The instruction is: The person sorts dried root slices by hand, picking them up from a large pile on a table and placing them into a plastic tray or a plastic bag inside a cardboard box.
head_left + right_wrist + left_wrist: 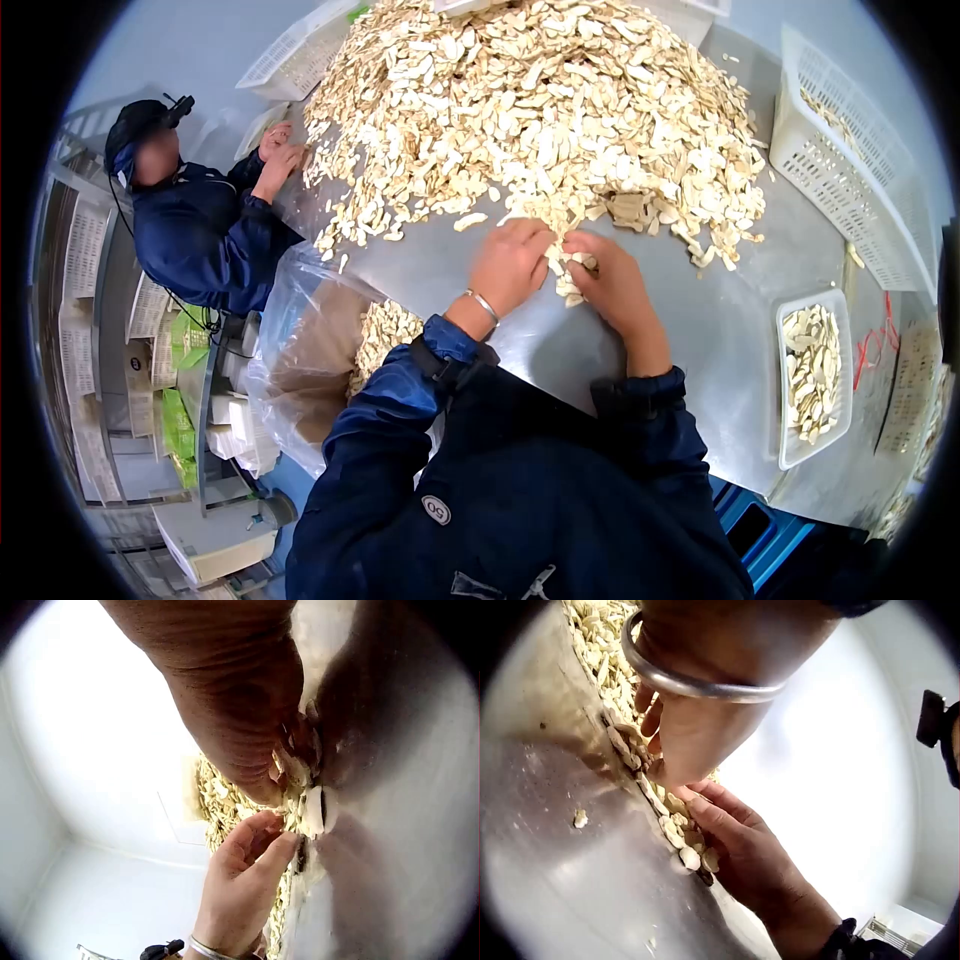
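Pale dried slices [560, 120] lie in a big heap on the metal table, and both hands work at its near edge. My left hand [510, 262], with a silver bangle [484, 306] at the wrist, has its thumb and fingers bent together on slices at this edge. Close beside it, my right hand [618, 285] curls its fingers and thumb around a few slices [315, 810]. In the left wrist view, the fingertips of both hands almost meet over a small row of slices [671, 829]. The left fingertips are partly hidden there.
A white tray [845, 390] of slices stands at right, below a white slotted basket [850, 170]. A clear-plastic-lined bag [300, 350] with slices is at left. Another person [200, 220] works at the heap's left side. Shelving [90, 330] stands behind them.
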### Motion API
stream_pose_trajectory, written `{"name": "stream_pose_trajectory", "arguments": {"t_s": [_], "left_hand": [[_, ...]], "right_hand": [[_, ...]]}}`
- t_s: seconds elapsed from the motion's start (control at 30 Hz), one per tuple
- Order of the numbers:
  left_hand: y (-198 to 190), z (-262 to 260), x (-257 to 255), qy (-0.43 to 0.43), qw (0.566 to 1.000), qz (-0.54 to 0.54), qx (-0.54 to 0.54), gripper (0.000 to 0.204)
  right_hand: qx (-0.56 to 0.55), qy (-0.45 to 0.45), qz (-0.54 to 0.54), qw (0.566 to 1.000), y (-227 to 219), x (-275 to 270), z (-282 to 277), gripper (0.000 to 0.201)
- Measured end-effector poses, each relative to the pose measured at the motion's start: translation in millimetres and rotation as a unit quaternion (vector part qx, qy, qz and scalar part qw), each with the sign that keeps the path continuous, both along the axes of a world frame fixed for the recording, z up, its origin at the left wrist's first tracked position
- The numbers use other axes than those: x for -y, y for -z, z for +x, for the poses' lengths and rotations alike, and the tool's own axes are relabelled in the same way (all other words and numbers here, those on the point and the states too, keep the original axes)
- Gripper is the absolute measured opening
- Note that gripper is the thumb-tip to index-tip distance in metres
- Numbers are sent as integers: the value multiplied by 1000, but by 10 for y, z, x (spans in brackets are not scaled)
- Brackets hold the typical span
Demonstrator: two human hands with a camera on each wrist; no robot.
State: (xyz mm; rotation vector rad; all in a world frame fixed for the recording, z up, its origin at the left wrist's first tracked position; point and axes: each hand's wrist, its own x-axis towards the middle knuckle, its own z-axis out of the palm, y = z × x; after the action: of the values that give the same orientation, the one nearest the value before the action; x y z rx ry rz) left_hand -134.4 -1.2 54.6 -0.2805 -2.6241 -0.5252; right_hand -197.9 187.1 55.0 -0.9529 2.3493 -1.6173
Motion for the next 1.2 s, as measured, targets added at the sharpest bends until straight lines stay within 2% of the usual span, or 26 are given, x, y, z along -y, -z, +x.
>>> {"name": "stream_pose_trajectory", "arguments": {"t_s": [0.07,0.2,0.23,0.27,0.4,0.47,0.5,0.63,0.7,0.77,0.8,0.9,1.1,1.13,1.2], "left_hand": [[15,16,-1,-5,1000,-14,13,21],[21,-13,39,-15,999,-10,28,13],[18,-20,44,-21,999,26,14,10],[-90,12,37,-14,999,38,5,7],[-224,5,101,-23,993,117,-10,9],[-327,-27,145,-72,987,136,55,11],[-390,-31,155,-99,980,145,93,12],[-456,-154,300,-77,979,175,69,13],[-421,-209,351,-71,966,234,81,8],[-343,-207,351,-78,954,273,95,4],[-287,-210,399,-46,953,279,109,7],[-94,-266,470,-28,925,356,132,11],[-121,-257,432,-38,904,389,175,17],[-74,-263,452,-27,894,411,177,17],[-53,-272,464,-49,904,387,176,20]], "right_hand": [[7,11,0,1000,-45,-19,55,29],[-69,58,-7,996,130,-11,12,27],[-24,66,15,997,45,-10,11,25],[-60,108,-2,992,115,4,12,24],[-75,176,-38,981,185,1,-57,20],[-50,199,-43,978,188,-20,-29,18],[-43,203,-58,977,237,-24,-12,16],[-14,213,-79,974,229,-12,-79,15],[-8,219,-85,972,211,-20,-58,16],[12,210,-116,971,136,-13,-12,16],[21,206,-129,970,101,-24,-16,17],[31,205,-98,973,66,-39,-25,16],[109,179,-170,963,203,21,-40,16],[126,177,-170,961,192,15,-46,16],[111,177,-138,968,189,-13,-52,16]]}}
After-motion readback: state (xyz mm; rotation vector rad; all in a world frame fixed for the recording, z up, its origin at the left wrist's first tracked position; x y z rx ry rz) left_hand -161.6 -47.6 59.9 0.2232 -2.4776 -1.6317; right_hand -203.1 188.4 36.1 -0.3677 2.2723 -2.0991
